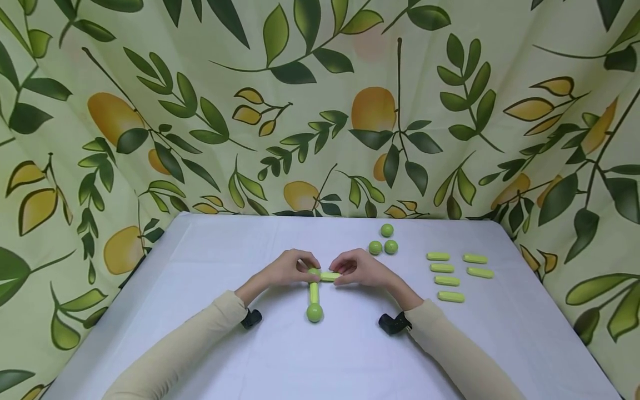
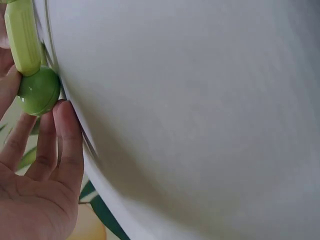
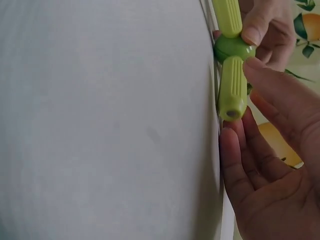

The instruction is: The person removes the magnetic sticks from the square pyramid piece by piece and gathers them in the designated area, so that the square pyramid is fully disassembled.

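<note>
Glossy green ball, apparently plastic [image 2: 40, 91]: probably light, stiff and slightly slippery, best taken across its sides. From where I stand, it sits between the fingertips of the left hand [image 1: 287, 268], which grips it; to its right, the right hand [image 1: 364, 269] pinches a ribbed light-green plastic rod [image 3: 232, 90] touching it. From the ball toward the wearer runs a second such rod [image 1: 314, 293].

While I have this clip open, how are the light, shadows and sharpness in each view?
Head view: bright, fairly even light, small glints on the balls, faint shadows on the table; left wrist view: dimmer, with a broad soft shadow near the left hand; right wrist view: also dim, shadow beside the right hand, though grooves on the stick read clearly.
</note>
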The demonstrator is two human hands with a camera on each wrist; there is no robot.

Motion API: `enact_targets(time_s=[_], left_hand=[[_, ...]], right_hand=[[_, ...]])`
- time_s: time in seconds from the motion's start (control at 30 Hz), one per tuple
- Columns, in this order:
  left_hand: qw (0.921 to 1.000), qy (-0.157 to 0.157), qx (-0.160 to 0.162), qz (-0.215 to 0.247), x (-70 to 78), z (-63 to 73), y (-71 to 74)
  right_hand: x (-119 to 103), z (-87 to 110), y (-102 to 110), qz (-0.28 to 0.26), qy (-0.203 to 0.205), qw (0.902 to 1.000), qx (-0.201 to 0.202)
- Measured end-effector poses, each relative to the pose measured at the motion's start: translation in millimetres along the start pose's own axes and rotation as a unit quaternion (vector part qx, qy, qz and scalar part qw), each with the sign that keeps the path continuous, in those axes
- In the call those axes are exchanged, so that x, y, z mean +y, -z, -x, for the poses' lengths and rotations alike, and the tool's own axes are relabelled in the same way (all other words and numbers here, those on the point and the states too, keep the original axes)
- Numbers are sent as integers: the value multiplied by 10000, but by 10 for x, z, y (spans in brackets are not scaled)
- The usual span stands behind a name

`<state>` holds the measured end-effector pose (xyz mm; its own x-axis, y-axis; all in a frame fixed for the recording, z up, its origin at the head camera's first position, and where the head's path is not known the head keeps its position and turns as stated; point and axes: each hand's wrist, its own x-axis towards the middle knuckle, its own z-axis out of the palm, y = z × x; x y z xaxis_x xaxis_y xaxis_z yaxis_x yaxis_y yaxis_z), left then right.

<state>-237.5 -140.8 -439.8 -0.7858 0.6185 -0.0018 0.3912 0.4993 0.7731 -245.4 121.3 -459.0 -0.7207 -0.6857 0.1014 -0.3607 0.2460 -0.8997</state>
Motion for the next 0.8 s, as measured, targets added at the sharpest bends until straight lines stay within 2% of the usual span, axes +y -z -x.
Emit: enact_targets(time_s=[0.27,0.8], left_hand=[[9999,-122,-28,63,96,-3,-54],[9998,-193,-80,-63,103,-19,-63]], right_hand=[[-16,-43,-60,319,113,9994,-122],[-90,-53,-81,246,-95,9996,-40]])
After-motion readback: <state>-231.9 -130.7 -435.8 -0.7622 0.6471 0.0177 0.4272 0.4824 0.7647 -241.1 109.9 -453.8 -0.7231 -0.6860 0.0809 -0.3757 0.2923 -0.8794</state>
